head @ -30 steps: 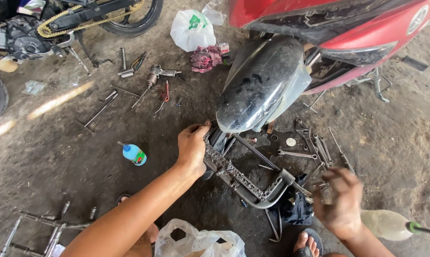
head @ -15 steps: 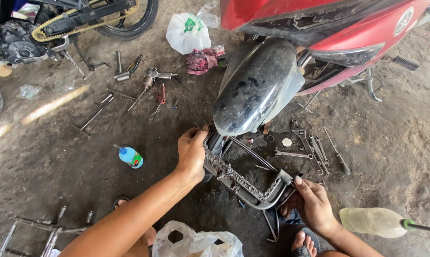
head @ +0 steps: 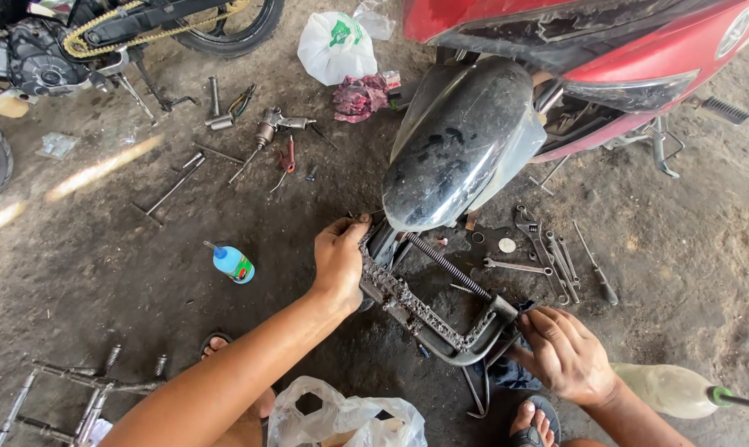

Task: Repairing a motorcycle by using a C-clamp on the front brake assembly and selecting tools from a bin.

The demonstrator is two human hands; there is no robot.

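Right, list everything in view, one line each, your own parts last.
motorcycle: one, red, top right
rear fender: one, black, centre
centre stand: one, greasy dark metal, under the fender
spring: one, dark, beside the stand
wrenches: several, steel, right of the fender
squeeze bottle: one, blue, on the ground left
plastic bag: one, white, top centre
rag: one, reddish, below that bag
left hand: on the stand's upper end
right hand: at the stand's lower end

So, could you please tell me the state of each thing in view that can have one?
left hand: gripping the greasy stand bracket near the wheel
right hand: on the bracket's lower end
long spring: stretched along the bracket
blue-capped bottle: lying on its side
wrenches: loose on the ground
white plastic bag: tied shut
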